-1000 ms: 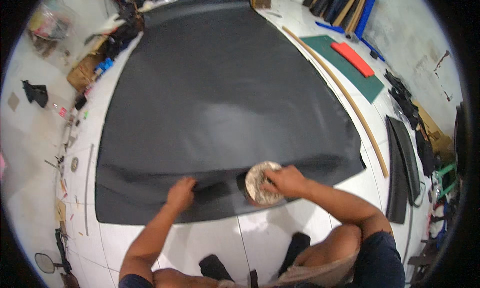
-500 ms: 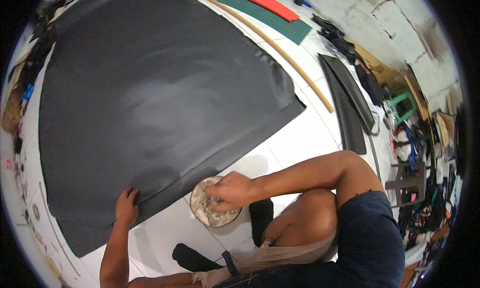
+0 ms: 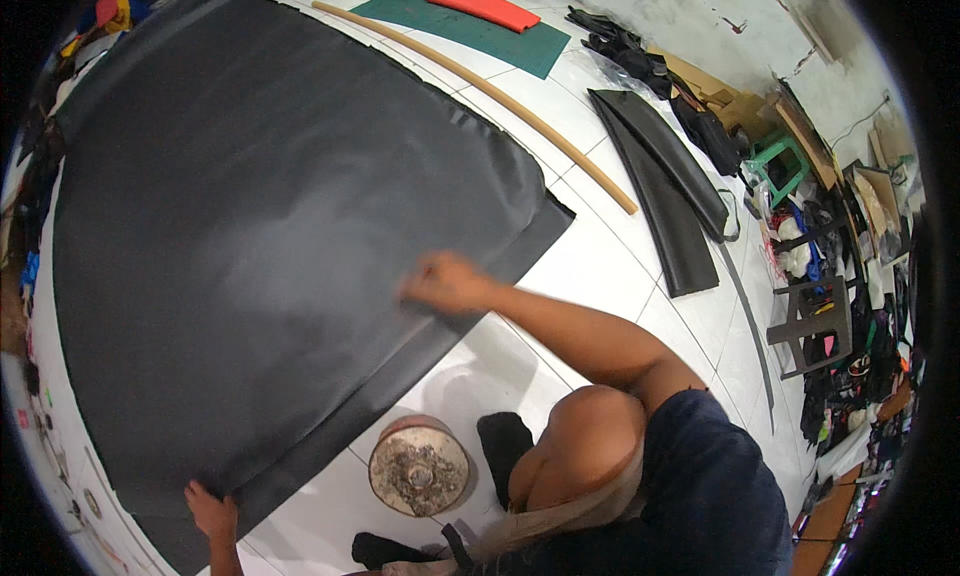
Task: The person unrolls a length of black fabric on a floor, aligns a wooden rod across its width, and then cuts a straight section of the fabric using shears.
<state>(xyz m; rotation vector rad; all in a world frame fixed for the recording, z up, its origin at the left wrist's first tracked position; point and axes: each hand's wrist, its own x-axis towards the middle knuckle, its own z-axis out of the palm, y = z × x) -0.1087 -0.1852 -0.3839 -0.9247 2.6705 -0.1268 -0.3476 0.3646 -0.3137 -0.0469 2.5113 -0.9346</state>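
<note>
Black sheet (image 3: 270,246) spread on white tiled floor (image 3: 590,261), fold line along near edge. Left hand (image 3: 212,511) on sheet's near left part, fingers slightly spread. Right hand (image 3: 445,284) over near right part, fingers curled but blurred; can't tell if pinching. Stained round weight (image 3: 418,468) on floor, near side, just beside sheet. Reddish patch (image 3: 22,418) far left, too small to read.

Broad black leather-like sheet (image 3: 250,246): smooth, soft sheen; square white floor tiles (image 3: 600,266) glossy.
Squat round drum (image 3: 418,466), mottled top rough, crusted; long curved tan rod (image 3: 500,101) smooth; rectangular green mat (image 3: 460,36) matt; folded black leather-like strip (image 3: 660,196) faintly shiny; green stool (image 3: 780,168) plastic-looking.
</note>
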